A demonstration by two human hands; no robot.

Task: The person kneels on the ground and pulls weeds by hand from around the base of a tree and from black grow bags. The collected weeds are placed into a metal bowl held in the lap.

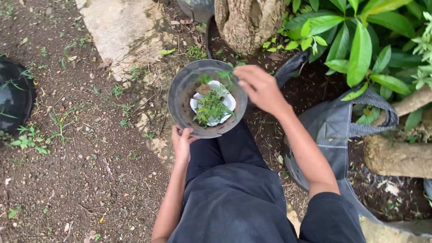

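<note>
Landmark: the bowl (208,98), a round dark grey one, sitting just past the person's knees, over bare soil. Left hand (181,143) is gripping the bowl's near rim, fingers curled on the edge, thumb side up. Right hand (261,87) is hovering over the bowl's right rim, fingers loosely bent and pointing into the bowl; can't tell whether the fingertips are pinching anything, they're hidden behind the knuckles. Inside the bowl: a white piece (223,102) lying on the bottom, with a heap of green weeds (210,108) piling on top of it and a brown scrap at the far side. Black trousers (234,189) are filling the view below the bowl. Right of the bowl, a grey grow bag (333,130) with strap handles is holding dark soil and a thick trunk (396,157) lying across it, broad green leaves (360,49) hanging over it. Beyond the bowl, a rough tree base (249,22) is standing close, nearly touching the far rim. Left and beyond the bowl, a pale stone slab (121,31) is lying in the dirt. Far left of the bowl, a black bag (13,96) is showing at the frame edge, with small weeds scattered in the soil between.
</note>
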